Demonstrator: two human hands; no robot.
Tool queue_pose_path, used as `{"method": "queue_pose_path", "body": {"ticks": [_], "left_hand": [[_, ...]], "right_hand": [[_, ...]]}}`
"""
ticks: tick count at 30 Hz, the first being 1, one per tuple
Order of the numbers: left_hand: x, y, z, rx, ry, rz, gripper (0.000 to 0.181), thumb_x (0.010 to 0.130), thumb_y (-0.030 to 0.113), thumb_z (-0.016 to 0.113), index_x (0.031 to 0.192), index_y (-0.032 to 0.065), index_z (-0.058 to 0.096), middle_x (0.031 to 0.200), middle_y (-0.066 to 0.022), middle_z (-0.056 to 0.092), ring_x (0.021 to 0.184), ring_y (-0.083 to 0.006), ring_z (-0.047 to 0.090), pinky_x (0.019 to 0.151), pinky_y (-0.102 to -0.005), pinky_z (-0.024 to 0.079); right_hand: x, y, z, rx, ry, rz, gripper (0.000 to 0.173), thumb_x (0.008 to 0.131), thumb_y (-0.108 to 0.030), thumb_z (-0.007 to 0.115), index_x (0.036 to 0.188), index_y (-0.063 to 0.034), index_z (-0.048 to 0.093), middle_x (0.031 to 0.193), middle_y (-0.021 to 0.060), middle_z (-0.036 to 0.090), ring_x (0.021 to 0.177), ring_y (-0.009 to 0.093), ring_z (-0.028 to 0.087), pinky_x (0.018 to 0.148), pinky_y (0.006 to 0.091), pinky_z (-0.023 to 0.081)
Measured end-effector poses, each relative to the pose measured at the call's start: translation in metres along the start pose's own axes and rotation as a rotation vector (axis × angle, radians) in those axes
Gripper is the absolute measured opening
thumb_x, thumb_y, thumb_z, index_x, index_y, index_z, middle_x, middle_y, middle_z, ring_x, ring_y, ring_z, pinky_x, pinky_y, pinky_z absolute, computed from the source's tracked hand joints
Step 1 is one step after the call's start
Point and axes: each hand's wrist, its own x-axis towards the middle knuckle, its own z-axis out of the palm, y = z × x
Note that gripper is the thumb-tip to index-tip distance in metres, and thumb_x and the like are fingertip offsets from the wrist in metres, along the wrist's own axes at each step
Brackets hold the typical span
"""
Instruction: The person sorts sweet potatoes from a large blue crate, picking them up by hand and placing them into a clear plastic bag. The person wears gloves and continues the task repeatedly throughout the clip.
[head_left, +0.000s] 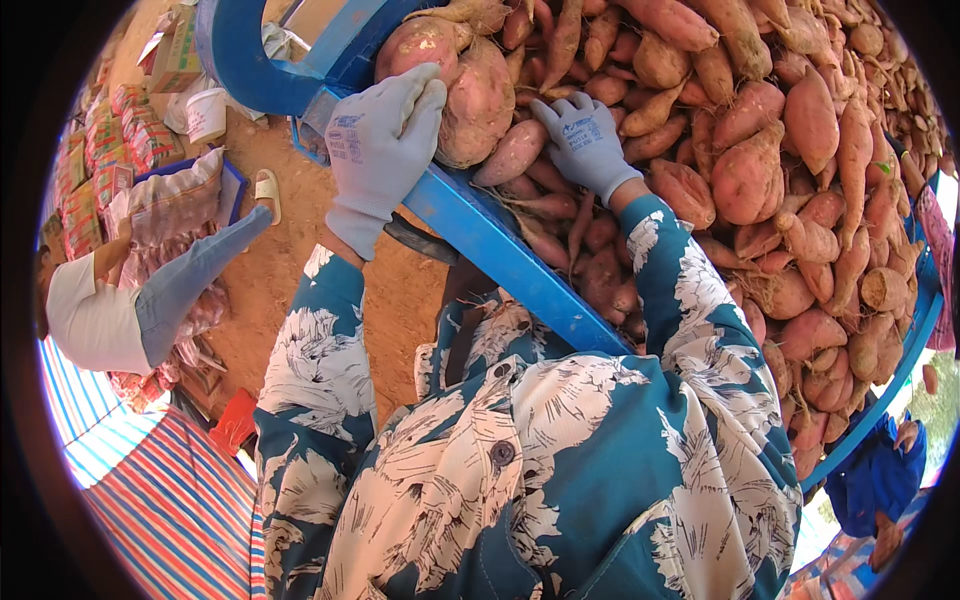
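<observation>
My left hand, in a grey coated work glove, is above the blue metal rim of a large bin. Its fingertips are against or right beside a very large sweet potato; its palm side is hidden. Another big, lumpy sweet potato lies just to the right. My right hand, gloved the same way, rests on the heap of sweet potatoes with its fingers spread. No sweet potato shows in its grip. Between the hands lies a smaller pink-skinned sweet potato.
A curved blue metal tube rises at the bin's corner. On the left, a person handles filled mesh sacks near stacked cartons. A white bucket stands on the dirt floor. Another person in blue is beyond the far rim.
</observation>
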Motion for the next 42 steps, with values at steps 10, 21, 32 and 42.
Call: {"method": "queue_pose_path", "body": {"ticks": [10, 21, 32, 42], "left_hand": [[-0.003, 0.0, 0.001, 0.024, -0.007, -0.032, 0.015, 0.093, 0.02, 0.072, 0.102, 0.0078, 0.075, 0.084, -0.0106, 0.074, 0.074, -0.0289, 0.072, 0.067, -0.037, 0.054], [0.0, -0.003, 0.002, 0.076, -0.036, -0.016, 0.018, 0.094, 0.02, 0.071, 0.102, 0.0053, 0.076, 0.086, -0.0131, 0.075, 0.077, -0.0308, 0.072, 0.07, -0.0378, 0.056], [0.003, 0.085, 0.007, -1.255, -0.186, -0.465, 0.057, 0.101, 0.022, 0.066, 0.15, 0.0025, 0.043, 0.131, -0.0093, 0.058, 0.121, -0.0148, 0.056, 0.105, -0.0294, 0.046], [0.007, 0.073, -0.014, -1.867, 0.011, -0.389, 0.054, 0.102, 0.027, 0.059, 0.148, 0.004, 0.043, 0.139, -0.014, 0.056, 0.128, -0.0277, 0.055, 0.114, -0.0453, 0.041]], "right_hand": [[-0.088, 0.003, -0.093, 1.558, -0.239, 0.603, 0.036, 0.106, -0.039, 0.055, 0.11, -0.0055, 0.067, 0.086, 0.0066, 0.071, 0.069, 0.016, 0.065, 0.059, 0.025, 0.051], [-0.123, -0.007, -0.112, 2.44, -0.119, 0.338, 0.042, 0.112, -0.047, 0.035, 0.122, -0.0107, 0.054, 0.061, 0.0017, 0.044, 0.049, 0.013, 0.04, 0.054, 0.0313, 0.045], [-0.079, -0.06, -0.157, 1.411, 0.36, 0.223, 0.055, 0.106, -0.032, 0.06, 0.147, 0.0036, 0.05, 0.135, 0.0089, 0.062, 0.121, 0.014, 0.056, 0.104, 0.0276, 0.045], [-0.088, -0.075, -0.157, 1.605, 0.214, 0.15, 0.06, 0.107, -0.047, 0.052, 0.142, 0.0017, 0.055, 0.13, 0.0102, 0.064, 0.112, 0.016, 0.063, 0.101, 0.0302, 0.048]]}}
